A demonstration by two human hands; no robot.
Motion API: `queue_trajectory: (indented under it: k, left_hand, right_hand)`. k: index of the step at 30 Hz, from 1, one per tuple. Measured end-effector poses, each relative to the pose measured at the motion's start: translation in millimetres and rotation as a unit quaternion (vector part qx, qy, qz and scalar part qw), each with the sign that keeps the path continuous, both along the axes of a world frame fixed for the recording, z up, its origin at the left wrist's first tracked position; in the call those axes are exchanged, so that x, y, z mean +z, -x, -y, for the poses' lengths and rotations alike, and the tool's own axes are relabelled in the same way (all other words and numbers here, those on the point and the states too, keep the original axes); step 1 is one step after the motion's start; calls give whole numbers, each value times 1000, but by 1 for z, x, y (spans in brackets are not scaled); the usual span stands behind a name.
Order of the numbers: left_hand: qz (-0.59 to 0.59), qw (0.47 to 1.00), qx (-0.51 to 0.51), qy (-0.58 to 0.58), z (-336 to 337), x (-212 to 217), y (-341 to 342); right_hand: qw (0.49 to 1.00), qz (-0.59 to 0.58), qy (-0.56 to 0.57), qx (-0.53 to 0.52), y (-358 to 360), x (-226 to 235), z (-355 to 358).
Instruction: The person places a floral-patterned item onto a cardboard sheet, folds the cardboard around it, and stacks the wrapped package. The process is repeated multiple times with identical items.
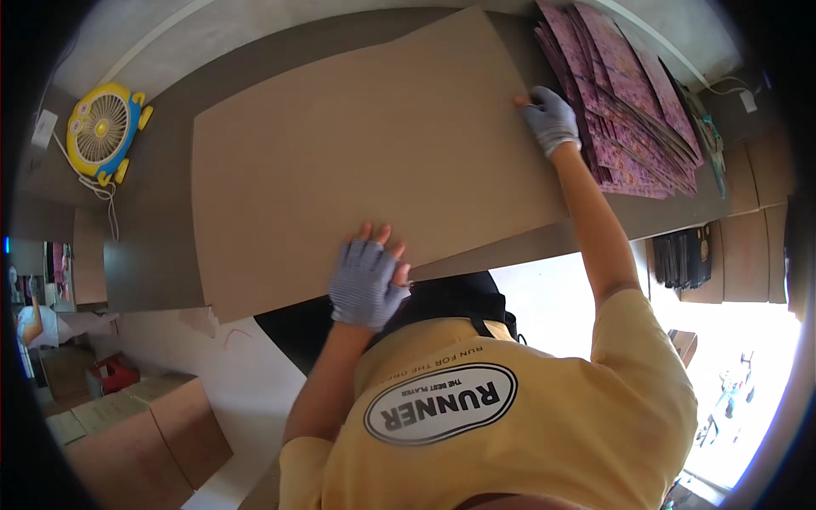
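Cardboard sheet (365,153), large and brown, flat on the dark table (157,255), long axis running left to right, near edge overhanging toward the body. Left hand (367,285), gloved, clamped on that near edge, fingertips on top. Right hand (552,119), gloved, spread flat at the far right edge, just beside a stack of pink patterned sheets (633,110). Yellow fan (100,129) well apart, far left.

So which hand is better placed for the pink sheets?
Right. The right hand is at the right edge of the cardboard sheet, beside the pink sheets; the left hand rests on its near edge.
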State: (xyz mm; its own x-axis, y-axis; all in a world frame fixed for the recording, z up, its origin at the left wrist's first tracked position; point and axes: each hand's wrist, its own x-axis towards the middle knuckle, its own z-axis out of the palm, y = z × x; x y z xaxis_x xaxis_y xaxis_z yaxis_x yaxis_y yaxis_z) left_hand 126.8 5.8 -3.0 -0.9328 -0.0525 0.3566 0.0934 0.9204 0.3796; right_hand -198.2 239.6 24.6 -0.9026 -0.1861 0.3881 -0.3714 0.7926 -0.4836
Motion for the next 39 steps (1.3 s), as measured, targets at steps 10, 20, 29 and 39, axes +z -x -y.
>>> queue_trajectory:
  k: [10,20,29,39]
  left_hand:
    - [45,880,408,240,196,-32,-28]
    - [48,854,318,-410,272,17,-23]
    - [37,899,104,-424,238,123,51]
    - [172,943,261,117,73,43,160]
  right_hand:
    - [992,3,125,0,39,-67,-57]
    - [978,56,198,47,35,-65,-48]
    - [976,142,143,87,29,-26,-63]
    - [854,268,356,268,-22,9,-56]
